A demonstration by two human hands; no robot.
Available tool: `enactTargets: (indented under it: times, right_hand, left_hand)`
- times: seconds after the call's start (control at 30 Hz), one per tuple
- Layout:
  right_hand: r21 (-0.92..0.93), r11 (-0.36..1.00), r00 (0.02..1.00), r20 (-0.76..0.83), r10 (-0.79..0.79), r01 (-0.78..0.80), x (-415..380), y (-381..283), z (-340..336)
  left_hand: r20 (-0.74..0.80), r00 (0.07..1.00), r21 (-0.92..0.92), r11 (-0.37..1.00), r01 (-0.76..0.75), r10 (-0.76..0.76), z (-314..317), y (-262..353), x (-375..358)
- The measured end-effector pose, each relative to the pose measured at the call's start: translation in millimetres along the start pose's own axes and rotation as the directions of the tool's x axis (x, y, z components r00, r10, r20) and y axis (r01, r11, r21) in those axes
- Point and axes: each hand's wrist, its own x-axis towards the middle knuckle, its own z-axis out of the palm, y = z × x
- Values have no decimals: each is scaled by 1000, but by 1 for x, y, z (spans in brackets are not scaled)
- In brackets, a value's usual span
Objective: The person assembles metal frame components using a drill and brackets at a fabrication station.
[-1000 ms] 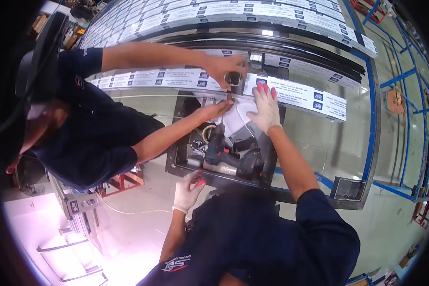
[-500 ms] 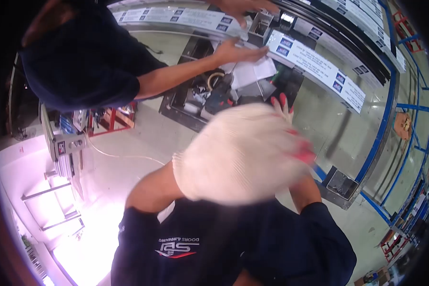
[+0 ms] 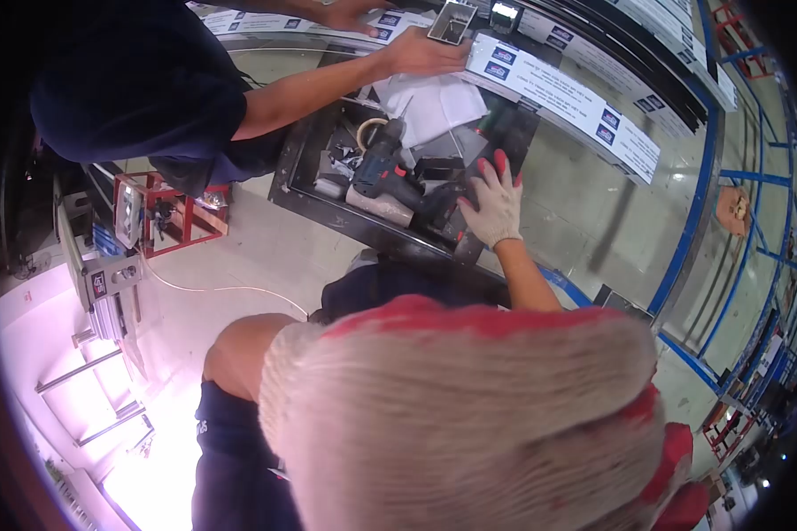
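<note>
My left hand (image 3: 469,416), in a white knit glove with red coating, looms very close to the camera. Its fingers stretch to the right with nothing visible in them, and its palm side is hidden. Farther off, my right hand (image 3: 496,203) wears the same kind of glove. Its fingers are spread over the right side of a dark tool tray (image 3: 328,215). A cordless drill (image 3: 385,173) lies in the tray to the left of that hand, beside a tape roll (image 3: 372,134). White paper sheets (image 3: 434,106) lie behind the drill.
A co-worker's hand (image 3: 425,50) rests by a short hollow metal piece (image 3: 452,22) at the top. A long labelled profile (image 3: 567,102) extends right across a blue-edged frame (image 3: 695,221). A hose (image 3: 212,288) runs over the floor at left.
My left hand has come nearer the camera and lower in view. My right hand, mostly hidden before, now shows spread over the tray. The co-worker's hands have shifted up and left in view.
</note>
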Motion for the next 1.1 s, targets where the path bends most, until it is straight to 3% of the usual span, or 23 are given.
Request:
enactTargets:
  times: [0.17,0.23,0.3,0.37,0.4,0.47,0.6,0.7,0.8,1.03,1.1]
  right_hand:
    - [-33,999,1000,-4,10,-10,-2,-1,1]
    - [-24,1000,1000,-13,7,-7,0,-3,2]
    - [-13,1000,999,-37,13,-13,0,-5,2]
    - [-29,1000,999,-43,3,-4,0,-3,6]
    - [-25,999,1000,-24,19,-20,1,-6,2]
    - [-25,999,1000,-19,20,-21,1,-6,3]
    - [-30,999,1000,0,25,-25,-1,-6,3]
    - [-35,999,1000,2,28,-28,-1,-5,4]
    - [-46,998,999,24,47,-46,0,-9,3]
    - [-88,962,953,144,268,-257,15,-36,-6]
    - [-73,962,958,103,269,-262,14,-38,-1]
  left_hand:
    - [-83,995,-34,998,47,-50,-27,5,-20]
    - [-123,976,-78,982,170,-178,-25,-8,-48]
    - [-67,882,-114,882,457,-466,5,-37,-101]
    - [66,669,18,671,741,-741,58,-70,-183]
    - [182,508,-48,509,860,-842,88,-84,-242]
    - [336,220,-76,206,976,-916,130,-84,-338]
    - [261,-187,-270,-258,928,-947,218,-39,-549]
    - [407,-442,-426,-594,682,-799,219,-7,-551]
    - [436,-427,-470,-605,643,-792,231,2,-566]
    - [337,-239,-411,-371,833,-911,240,-49,-574]
    - [313,-216,-398,-334,854,-925,225,-72,-555]
